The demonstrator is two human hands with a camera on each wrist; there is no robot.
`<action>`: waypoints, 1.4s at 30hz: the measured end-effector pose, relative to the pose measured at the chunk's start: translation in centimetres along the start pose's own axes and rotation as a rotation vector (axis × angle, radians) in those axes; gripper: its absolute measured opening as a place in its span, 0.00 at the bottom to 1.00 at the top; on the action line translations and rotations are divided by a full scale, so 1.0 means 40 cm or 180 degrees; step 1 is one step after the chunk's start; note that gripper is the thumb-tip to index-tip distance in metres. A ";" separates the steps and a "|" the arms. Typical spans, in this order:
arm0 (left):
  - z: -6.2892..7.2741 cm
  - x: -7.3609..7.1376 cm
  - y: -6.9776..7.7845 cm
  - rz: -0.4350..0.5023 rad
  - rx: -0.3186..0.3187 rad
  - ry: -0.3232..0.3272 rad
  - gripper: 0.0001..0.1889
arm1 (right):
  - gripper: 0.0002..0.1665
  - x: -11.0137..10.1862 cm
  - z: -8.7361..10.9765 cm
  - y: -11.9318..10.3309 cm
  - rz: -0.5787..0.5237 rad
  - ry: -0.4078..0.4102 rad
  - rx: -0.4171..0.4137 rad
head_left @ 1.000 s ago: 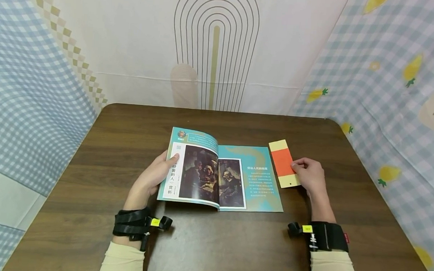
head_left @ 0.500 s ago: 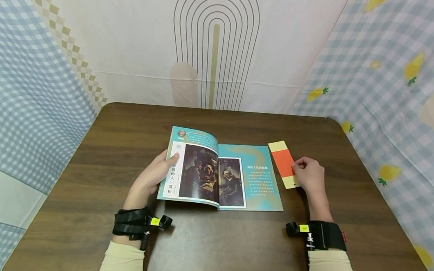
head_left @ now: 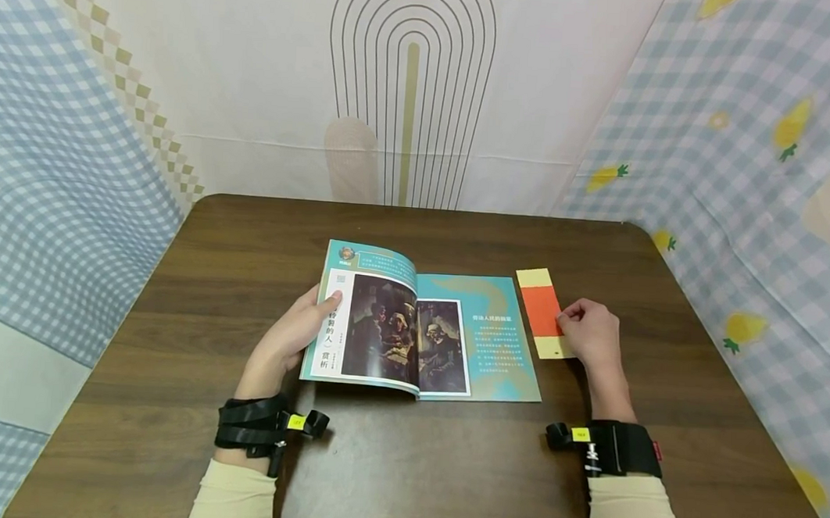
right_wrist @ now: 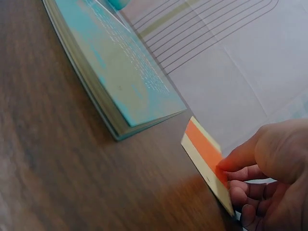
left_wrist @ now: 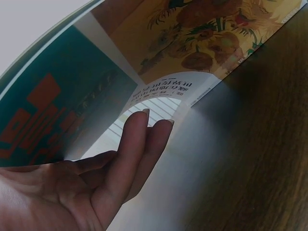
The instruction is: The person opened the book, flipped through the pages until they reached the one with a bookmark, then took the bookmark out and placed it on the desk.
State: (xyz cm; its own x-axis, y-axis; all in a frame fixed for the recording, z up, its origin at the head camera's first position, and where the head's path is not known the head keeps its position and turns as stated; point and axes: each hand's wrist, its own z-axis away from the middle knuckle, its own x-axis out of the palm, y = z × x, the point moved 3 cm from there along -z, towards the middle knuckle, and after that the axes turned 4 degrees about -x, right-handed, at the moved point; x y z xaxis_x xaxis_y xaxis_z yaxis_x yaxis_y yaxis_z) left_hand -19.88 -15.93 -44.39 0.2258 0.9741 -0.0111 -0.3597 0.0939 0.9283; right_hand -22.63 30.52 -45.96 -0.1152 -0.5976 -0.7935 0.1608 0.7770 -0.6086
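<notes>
An illustrated book (head_left: pixel 483 294) lies spread in the middle of the table, its left part lifted and curved. My left hand (head_left: pixel 301 323) holds that raised side, thumb over the page's left margin; the left wrist view shows the other fingers behind, near the cover (left_wrist: pixel 202 36) with its sunflower picture. Right of the book is a bookmark-like card (head_left: pixel 541 311), orange in the middle with pale yellow ends. My right hand (head_left: pixel 592 336) pinches the card's right edge between thumb and fingers. In the right wrist view the card (right_wrist: pixel 204 159) stands tilted close over the table, apart from the book.
The brown wooden table (head_left: pixel 403 477) spans the space under both arms. A white cloth (head_left: pixel 255 86) with arch lines hangs behind its far edge. Checked blue cloths (head_left: pixel 60 178) flank it on both sides. Each wrist wears a black strap with a small camera (head_left: pixel 317 424).
The card has shifted and turned slightly in my right hand, still beside the book. My right forearm moved a little to the left. My left hand and the book hold still.
</notes>
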 end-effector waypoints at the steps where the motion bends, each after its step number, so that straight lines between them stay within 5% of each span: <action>1: 0.000 0.000 0.000 0.0000 0.0004 0.0002 0.29 | 0.14 0.000 0.000 0.000 -0.0005 -0.0007 0.0009; 42: -0.005 0.001 -0.006 0.0053 -0.0029 -0.0013 0.29 | 0.08 0.006 -0.004 -0.009 0.0156 0.0000 -0.0153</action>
State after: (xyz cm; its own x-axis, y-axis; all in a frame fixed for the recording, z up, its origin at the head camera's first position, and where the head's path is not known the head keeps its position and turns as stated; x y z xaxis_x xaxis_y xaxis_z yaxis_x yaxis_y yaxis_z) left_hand -19.98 -15.87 -44.68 0.2235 0.9747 0.0058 -0.3717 0.0797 0.9249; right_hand -22.88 30.11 -45.95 -0.1084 -0.5585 -0.8224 0.1190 0.8140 -0.5685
